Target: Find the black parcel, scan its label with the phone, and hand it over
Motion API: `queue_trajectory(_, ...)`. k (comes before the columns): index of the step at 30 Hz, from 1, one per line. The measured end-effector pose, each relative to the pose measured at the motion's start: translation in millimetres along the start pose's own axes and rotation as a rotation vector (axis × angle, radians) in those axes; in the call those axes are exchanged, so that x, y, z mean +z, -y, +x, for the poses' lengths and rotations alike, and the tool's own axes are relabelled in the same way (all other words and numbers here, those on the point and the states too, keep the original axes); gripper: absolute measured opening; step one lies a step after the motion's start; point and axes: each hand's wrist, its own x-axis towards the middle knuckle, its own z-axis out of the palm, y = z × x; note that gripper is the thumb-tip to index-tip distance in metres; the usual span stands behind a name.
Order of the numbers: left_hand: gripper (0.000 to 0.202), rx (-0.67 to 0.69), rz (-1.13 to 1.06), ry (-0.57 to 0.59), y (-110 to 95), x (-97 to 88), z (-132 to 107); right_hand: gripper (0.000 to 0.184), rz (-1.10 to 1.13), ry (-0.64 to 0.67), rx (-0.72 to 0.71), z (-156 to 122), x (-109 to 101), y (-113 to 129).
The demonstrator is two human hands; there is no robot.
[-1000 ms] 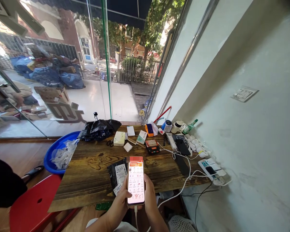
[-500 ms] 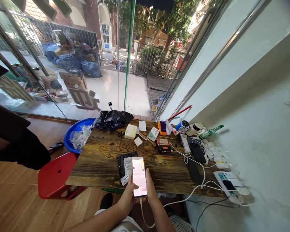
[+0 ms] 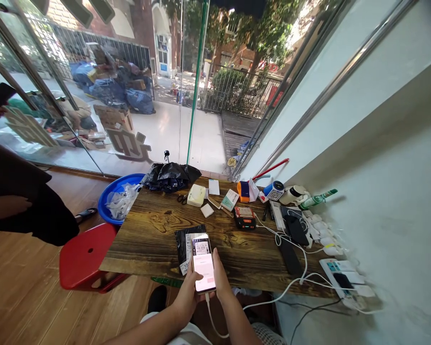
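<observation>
Both hands hold a lit smartphone [image 3: 203, 262] upright over the near edge of a dark wooden table [image 3: 147, 239]. My left hand [image 3: 184, 293] wraps its left side and bottom. My right hand [image 3: 220, 280] grips its right edge, fingers closed on it. A white cable [image 3: 212, 322] hangs from the phone's bottom. Just behind the phone lies a black parcel bag with a white shipping label [image 3: 187, 242]; the phone's screen shows a label image.
On the table stand a small orange-black label printer [image 3: 244, 217], a cream box [image 3: 196, 195], black bags [image 3: 169, 176], power strips with chargers [image 3: 341, 278]. A red stool [image 3: 88, 256] and blue basin [image 3: 118, 201] sit left. Another person's dark sleeve and hand [image 3: 7, 206] are at far left.
The camera view has shifted right and tilted down, bringing the red stool and the other person into view. The phone has lowered over the parcel, and its screen changed from an app menu to a label image.
</observation>
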Motion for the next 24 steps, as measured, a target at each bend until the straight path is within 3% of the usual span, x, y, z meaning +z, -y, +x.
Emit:
queue_trajectory(15, 0.079, 0.003, 0.0, 0.006, -3.2, 2.9, -2.9, 0.076, -0.017, -0.034, -0.038, -4.4, 4.8, 5.0)
queue_trajectory(24, 0.085, 0.058, 0.135, 0.264, -1.7, -4.0, -4.0, 0.051, -0.148, -0.174, -0.306, -14.3, 19.7, 53.2)
